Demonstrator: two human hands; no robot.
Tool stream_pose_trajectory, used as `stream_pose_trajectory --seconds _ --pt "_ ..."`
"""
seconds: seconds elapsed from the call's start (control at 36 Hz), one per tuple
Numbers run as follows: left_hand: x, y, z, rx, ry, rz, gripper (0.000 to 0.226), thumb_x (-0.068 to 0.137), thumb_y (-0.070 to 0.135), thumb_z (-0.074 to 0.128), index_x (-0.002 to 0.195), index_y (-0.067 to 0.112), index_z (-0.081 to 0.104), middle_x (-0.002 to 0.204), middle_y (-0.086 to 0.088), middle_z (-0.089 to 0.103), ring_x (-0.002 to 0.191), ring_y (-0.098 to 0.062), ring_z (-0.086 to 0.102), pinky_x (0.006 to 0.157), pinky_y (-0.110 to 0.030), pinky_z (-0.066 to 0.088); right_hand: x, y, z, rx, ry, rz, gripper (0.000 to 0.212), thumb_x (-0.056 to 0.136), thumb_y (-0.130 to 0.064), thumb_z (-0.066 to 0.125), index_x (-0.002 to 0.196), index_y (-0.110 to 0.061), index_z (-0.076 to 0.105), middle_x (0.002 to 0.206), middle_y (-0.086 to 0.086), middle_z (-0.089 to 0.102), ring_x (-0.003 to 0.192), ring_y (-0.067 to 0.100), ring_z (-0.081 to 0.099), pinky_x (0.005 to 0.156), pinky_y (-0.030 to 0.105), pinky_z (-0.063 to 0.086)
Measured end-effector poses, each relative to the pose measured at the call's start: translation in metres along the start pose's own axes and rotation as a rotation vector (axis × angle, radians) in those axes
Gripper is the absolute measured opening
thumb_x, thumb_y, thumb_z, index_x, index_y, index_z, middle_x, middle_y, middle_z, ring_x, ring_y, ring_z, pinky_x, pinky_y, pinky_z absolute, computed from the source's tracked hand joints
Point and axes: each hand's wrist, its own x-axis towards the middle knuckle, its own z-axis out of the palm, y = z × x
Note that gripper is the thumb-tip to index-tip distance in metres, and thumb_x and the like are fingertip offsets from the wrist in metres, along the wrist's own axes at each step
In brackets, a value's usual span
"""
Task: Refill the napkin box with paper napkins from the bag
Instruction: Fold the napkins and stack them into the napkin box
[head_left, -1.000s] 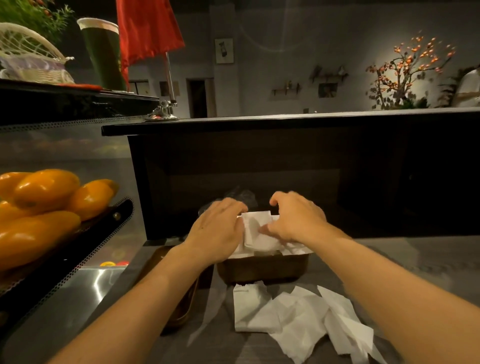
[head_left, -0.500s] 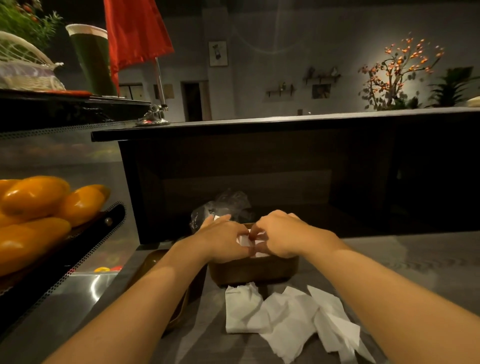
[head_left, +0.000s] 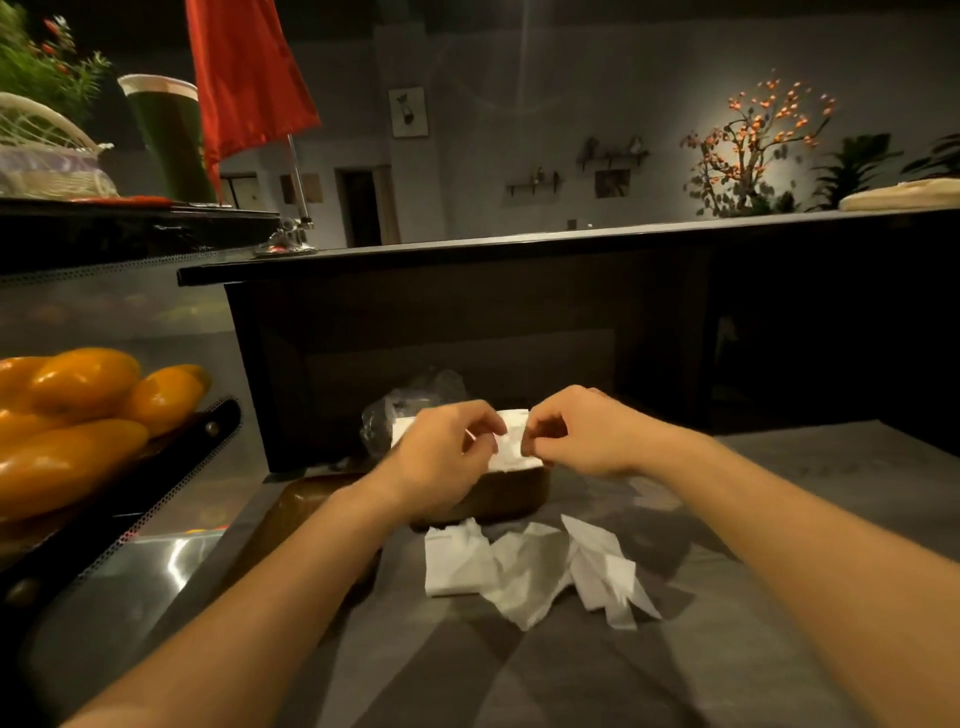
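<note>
A brown napkin box (head_left: 511, 496) stands on the grey counter ahead of me. Just above its opening, my left hand (head_left: 441, 457) and my right hand (head_left: 576, 434) each pinch one side of a white paper napkin (head_left: 511, 441). Behind the box sits a clear plastic bag (head_left: 410, 410), with a white edge of napkins showing at its mouth. Several loose crumpled napkins (head_left: 530, 571) lie on the counter in front of the box.
A brown oval lid or tray (head_left: 306, 512) lies left of the box. Orange fruit (head_left: 78, 415) fills a display case on the left. A dark raised bar counter (head_left: 519, 291) walls off the back, with a red flag (head_left: 244, 73) on its stand.
Both hands have risen from pressing napkins down into the box and now hold a napkin up between them. The view has shifted slightly.
</note>
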Motion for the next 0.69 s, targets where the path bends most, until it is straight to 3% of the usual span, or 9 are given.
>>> stream_pose_trajectory --seconds 0.08,0.22,0.28,0.36,0.47,0.58,0.69 --pt "-0.014 0.014 0.017 0.050 -0.181 -0.007 0.017 0.100 0.021 0.057 0.111 0.023 0.070 0.106 0.004 0.067 0.096 -0.014 0.063 0.088 -0.032 0.055 -0.020 0.010 -0.005 -0.150 -0.196 0.094 0.017 0.098 -0.017 0.060 0.101 -0.028 0.073 0.097 -0.004 0.070 0.089 0.014 0.066 0.079 0.028 0.056" --pt "-0.034 0.015 0.045 0.090 -0.331 -0.002 0.027 0.099 0.031 0.058 0.124 0.030 0.065 0.124 0.009 0.063 0.111 -0.009 0.058 0.098 -0.032 0.052 -0.038 0.046 0.013 -0.226 -0.320 0.241 0.045 0.097 -0.020 0.063 0.140 -0.031 0.054 0.137 -0.006 0.056 0.122 0.016 0.056 0.107 0.036 0.047" --pt "-0.041 0.014 0.052 0.111 -0.375 0.012 0.037 0.097 0.034 0.060 0.134 0.032 0.058 0.135 0.010 0.057 0.124 -0.009 0.052 0.105 -0.034 0.047 -0.044 0.057 0.022 -0.163 -0.336 0.237 0.042 0.093 -0.025 0.069 0.134 -0.031 0.058 0.133 -0.008 0.057 0.122 0.015 0.056 0.108 0.037 0.047" --pt "-0.046 0.012 0.058 0.130 -0.409 0.015 0.048 0.093 0.039 0.064 0.139 0.034 0.053 0.142 0.012 0.051 0.132 -0.010 0.046 0.109 -0.035 0.042 -0.050 0.067 0.026 -0.086 -0.245 0.203 0.013 0.088 -0.027 0.076 0.099 -0.032 0.068 0.111 -0.008 0.066 0.105 0.012 0.062 0.098 0.036 0.054" --pt "-0.044 0.014 0.059 0.132 -0.379 0.033 0.043 0.093 0.036 0.065 0.135 0.031 0.058 0.139 0.011 0.054 0.130 -0.010 0.048 0.108 -0.034 0.044 -0.053 0.067 0.013 0.036 -0.184 0.198 0.005 0.091 -0.020 0.074 0.093 -0.023 0.070 0.101 -0.002 0.069 0.096 0.015 0.065 0.090 0.033 0.057" --pt "-0.041 0.022 0.061 -0.045 -0.278 0.020 0.024 0.101 0.031 0.055 0.122 0.027 0.066 0.123 0.010 0.063 0.114 -0.005 0.056 0.101 -0.035 0.050 -0.056 0.066 0.002 0.090 -0.160 0.203 0.006 0.092 -0.017 0.072 0.091 -0.021 0.068 0.097 0.000 0.068 0.090 0.015 0.066 0.080 0.028 0.059" --pt "-0.035 0.036 0.059 -0.398 -0.269 -0.082 0.034 0.102 0.044 0.049 0.094 0.020 0.071 0.094 0.006 0.069 0.091 -0.011 0.063 0.090 -0.037 0.053 -0.060 0.063 -0.002 0.206 -0.108 0.187 0.003 0.093 -0.015 0.071 0.094 -0.018 0.071 0.093 0.003 0.070 0.083 0.014 0.068 0.075 0.024 0.059"
